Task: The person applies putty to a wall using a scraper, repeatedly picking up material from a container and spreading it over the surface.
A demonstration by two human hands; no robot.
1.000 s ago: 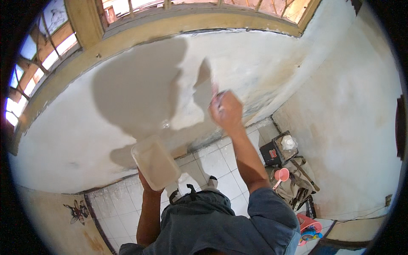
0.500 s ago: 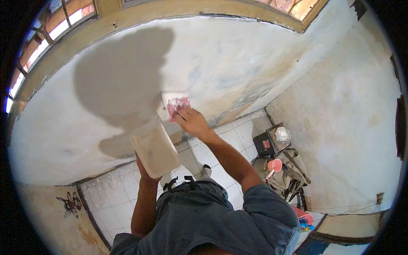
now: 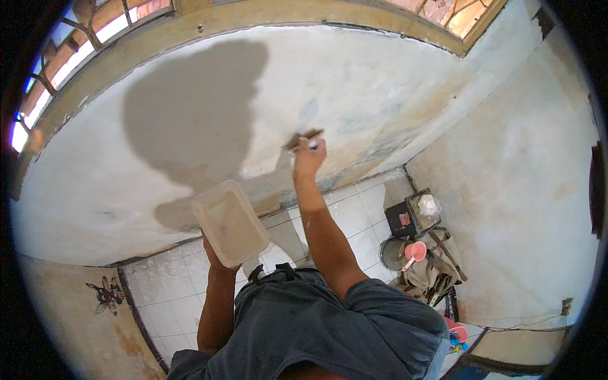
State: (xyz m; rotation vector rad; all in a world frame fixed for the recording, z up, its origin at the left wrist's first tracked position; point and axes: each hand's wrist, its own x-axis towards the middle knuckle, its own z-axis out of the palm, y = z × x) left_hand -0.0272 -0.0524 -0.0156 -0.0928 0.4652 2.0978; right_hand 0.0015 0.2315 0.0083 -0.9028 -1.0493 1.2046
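Note:
My right hand (image 3: 310, 155) is closed around a flat putty spreader (image 3: 295, 140), seen nearly edge-on against the white wall (image 3: 354, 82). Blur hides part of the spreader and the fingertips. Lower left, my left hand (image 3: 218, 258) grips the near end of a shallow, translucent plastic tub (image 3: 231, 221) from beneath. A thin pale film coats the inside of the tub, which is tilted in front of the wall. Grey-blue and tan patches (image 3: 373, 145) mark the wall right of my right hand.
A yellowish window frame (image 3: 266, 18) runs above the wall. On the tiled floor (image 3: 348, 212) at right stand a black box (image 3: 400, 219), a dark bucket (image 3: 392, 253) with a pink dipper (image 3: 415, 251), and crumpled sacks (image 3: 434, 272). The side wall (image 3: 506, 190) rises beyond them.
My right hand has moved right and slightly up along the wall. The spreader has turned from showing its white and reddish face to nearly edge-on. The tub stays in my left hand.

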